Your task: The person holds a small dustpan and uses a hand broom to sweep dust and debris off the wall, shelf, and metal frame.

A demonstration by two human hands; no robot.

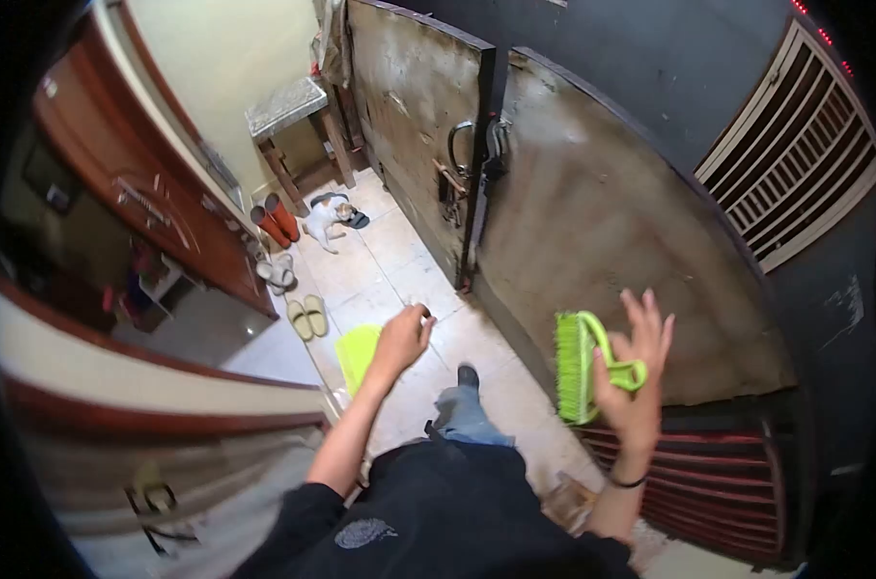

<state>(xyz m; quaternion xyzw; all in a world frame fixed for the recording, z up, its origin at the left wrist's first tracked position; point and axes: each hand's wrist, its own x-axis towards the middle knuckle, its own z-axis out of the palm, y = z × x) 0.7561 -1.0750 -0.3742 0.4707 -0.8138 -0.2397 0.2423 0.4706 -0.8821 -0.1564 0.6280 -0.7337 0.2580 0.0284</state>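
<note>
My right hand [634, 372] holds a lime-green scrub brush [578, 367] by its looped handle, the thumb against it and several fingers stretched out. The bristles face left, in front of the worn metal gate. My left hand [405, 338] is closed, its fingers curled. Just left of it, partly behind the hand and wrist, is a flat lime-green dustpan [358, 355]; its handle is hidden in the fist. Below, a leg in blue jeans with a dark shoe [468, 374] stands on the tiled floor.
The metal gate [611, 222] runs along the right. At left is a wooden door [119, 164]. Along that side lie yellow slippers [306, 317], grey sandals [277, 273] and orange boots [276, 222]. A cat [327, 222] lies near a small table [285, 104].
</note>
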